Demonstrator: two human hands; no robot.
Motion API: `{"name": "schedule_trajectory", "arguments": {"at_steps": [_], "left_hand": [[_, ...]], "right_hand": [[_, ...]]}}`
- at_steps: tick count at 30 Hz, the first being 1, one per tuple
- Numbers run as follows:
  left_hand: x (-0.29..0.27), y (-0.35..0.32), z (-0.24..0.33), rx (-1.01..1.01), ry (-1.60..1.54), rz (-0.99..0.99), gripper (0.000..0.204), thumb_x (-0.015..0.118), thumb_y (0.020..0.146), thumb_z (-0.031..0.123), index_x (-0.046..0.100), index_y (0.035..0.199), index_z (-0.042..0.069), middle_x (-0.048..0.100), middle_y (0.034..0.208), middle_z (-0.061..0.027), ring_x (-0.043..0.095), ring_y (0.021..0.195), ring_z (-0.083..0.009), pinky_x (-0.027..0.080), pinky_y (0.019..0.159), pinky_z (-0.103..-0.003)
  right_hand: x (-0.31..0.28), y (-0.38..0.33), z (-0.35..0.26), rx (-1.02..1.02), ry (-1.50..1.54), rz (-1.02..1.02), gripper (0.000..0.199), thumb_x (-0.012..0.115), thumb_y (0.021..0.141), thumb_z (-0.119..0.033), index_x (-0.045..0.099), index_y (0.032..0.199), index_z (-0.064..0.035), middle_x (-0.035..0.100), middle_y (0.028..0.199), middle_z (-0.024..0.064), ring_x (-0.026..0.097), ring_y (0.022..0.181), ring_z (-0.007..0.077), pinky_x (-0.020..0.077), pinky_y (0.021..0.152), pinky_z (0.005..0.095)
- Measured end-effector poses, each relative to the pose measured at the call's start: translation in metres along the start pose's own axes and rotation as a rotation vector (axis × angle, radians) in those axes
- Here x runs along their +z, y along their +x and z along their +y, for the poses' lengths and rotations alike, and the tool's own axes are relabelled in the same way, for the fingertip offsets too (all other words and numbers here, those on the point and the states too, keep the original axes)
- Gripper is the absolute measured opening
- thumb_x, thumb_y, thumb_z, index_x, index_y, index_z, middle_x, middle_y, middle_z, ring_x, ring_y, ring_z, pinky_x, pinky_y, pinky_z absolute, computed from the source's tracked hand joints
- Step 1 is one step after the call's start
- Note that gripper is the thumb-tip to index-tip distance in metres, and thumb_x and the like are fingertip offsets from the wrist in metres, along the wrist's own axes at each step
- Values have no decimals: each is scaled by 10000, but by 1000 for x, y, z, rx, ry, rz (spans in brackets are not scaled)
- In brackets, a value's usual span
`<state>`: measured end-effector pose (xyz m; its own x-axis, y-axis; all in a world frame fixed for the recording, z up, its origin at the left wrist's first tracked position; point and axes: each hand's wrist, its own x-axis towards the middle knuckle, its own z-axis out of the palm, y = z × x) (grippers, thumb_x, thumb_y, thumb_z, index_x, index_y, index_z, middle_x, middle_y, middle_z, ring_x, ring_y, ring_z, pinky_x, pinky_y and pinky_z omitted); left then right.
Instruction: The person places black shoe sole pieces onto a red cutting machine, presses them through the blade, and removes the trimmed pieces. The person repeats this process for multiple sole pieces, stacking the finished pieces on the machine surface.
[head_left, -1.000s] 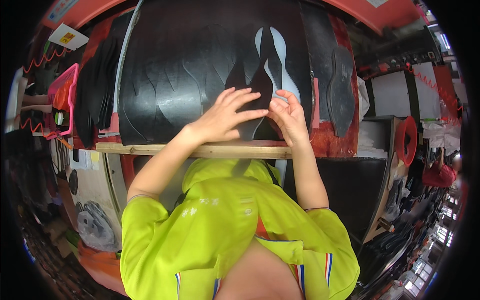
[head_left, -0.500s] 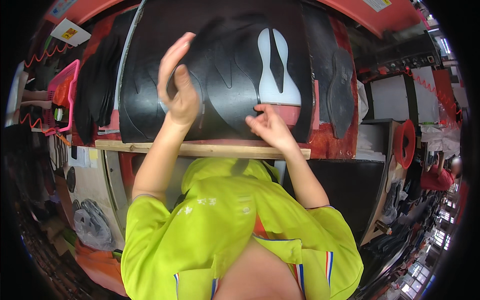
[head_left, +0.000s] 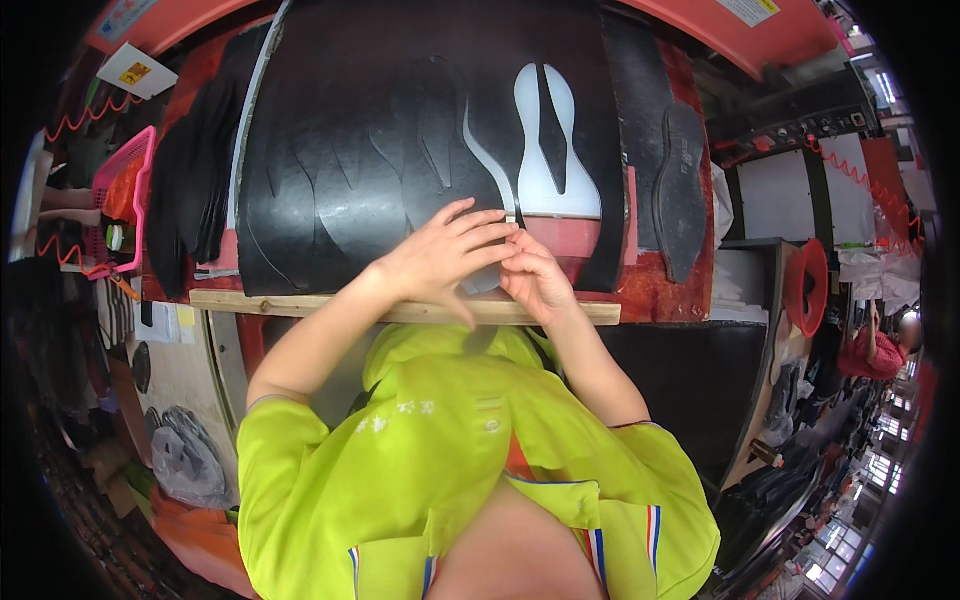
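Head view: looking down over a person in a bright yellow-green shirt, both bare forearms reaching up to a work surface.
Tabletop: a red surface with a pale wooden strip along its near edge; it carries everything named below.
Black sheet: a large sheet of black rubbery material covers most of the tabletop, from the far edge down to the wooden strip. Sole-shaped outlines are cut side by side across it, probably nested close together to save material.
White opening: toward the right of the sheet, a sole-shaped gap shows a white layer beneath, with a narrow black sliver left in its middle.
Loose soles: dark cut pieces lie stacked at the left edge; one single sole lies at the right edge.
Pink basket: stands off the left edge.
Left hand: palm down, fingers spread flat on the sheet near its near edge, seemingly pinning it still.
Right hand: just beside the left, fingertips touching it, curled at the cut edge right below the white opening. Whether it pinches a piece I cannot tell.
Hands together: close, meeting at the sheet's near edge, just beyond the wooden strip.
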<state>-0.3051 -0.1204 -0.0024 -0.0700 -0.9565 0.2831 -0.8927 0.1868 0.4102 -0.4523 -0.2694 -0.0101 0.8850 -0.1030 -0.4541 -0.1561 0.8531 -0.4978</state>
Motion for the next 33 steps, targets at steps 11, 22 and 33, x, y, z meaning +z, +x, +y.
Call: {"name": "schedule_trajectory", "arguments": {"at_steps": [11, 22, 33], "left_hand": [[-78, 7, -31, -389, -1297, 1221, 332, 386, 1055, 314, 469, 1283, 88, 564, 1301, -136, 593, 1150, -256, 534, 947, -416], [-234, -26, -65, -226, -747, 1683, 321, 397, 1046, 331, 497, 1250, 105, 603, 1254, -165, 570, 1194, -334, 462, 1035, -529], [-74, -90, -3, -180, 85, -86, 487, 738, 775, 340, 617, 1206, 147, 539, 1327, -149, 439, 1320, -364, 283, 1124, -551]], "right_hand": [[32, 29, -20, -824, -1356, 94, 398, 657, 867, -187, 552, 1201, 1, 615, 1129, 118, 581, 1034, 252, 470, 877, 355], [52, 75, -6, -1083, -2109, 140, 426, 697, 808, -259, 636, 1179, -58, 590, 1288, 78, 467, 1214, 334, 380, 996, 466], [56, 42, 39, -78, -850, -357, 175, 617, 872, -69, 542, 1028, -42, 597, 1083, 55, 590, 986, 113, 483, 855, 265]]}}
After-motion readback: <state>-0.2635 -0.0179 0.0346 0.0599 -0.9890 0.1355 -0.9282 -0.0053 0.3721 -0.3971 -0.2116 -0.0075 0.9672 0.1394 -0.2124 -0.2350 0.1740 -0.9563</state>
